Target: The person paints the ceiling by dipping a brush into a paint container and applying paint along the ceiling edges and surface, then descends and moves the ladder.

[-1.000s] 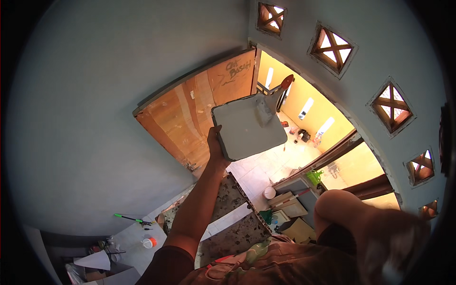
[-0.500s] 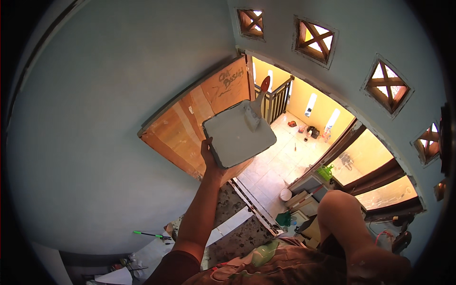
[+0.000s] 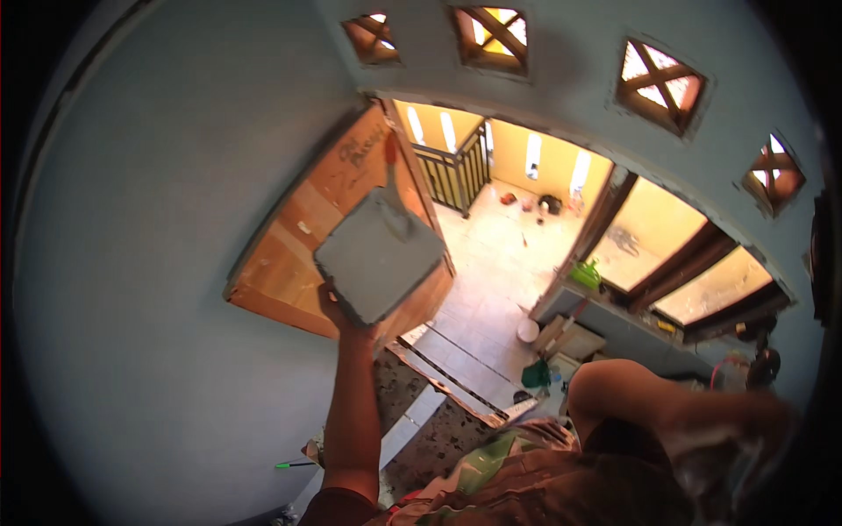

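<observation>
My left hand [image 3: 336, 307] is closed on the near left edge of a square grey board [image 3: 375, 261] with a dark rim. The board is held out in front of me, tilted, before an orange-brown wooden door. Lying across its far corner is a putty knife [image 3: 392, 182] with a red handle; grey material smears its blade. My right arm is bent at the elbow at the lower right. The right hand [image 3: 745, 443] is blurred near the picture's rim, so its fingers and anything in them cannot be made out.
The wooden door [image 3: 276, 250] stands open against the grey-blue wall [image 3: 167, 263]. Beyond the doorway lie a tiled floor [image 3: 482, 254] and a dark railing [image 3: 456, 171]. A green container [image 3: 585, 273], a white bucket [image 3: 527, 330] and boards [image 3: 570, 340] stand right of the doorway.
The view has turned, and the board with the putty knife appears further left. My right forearm has swung outward to the right. My left hand keeps its hold.
</observation>
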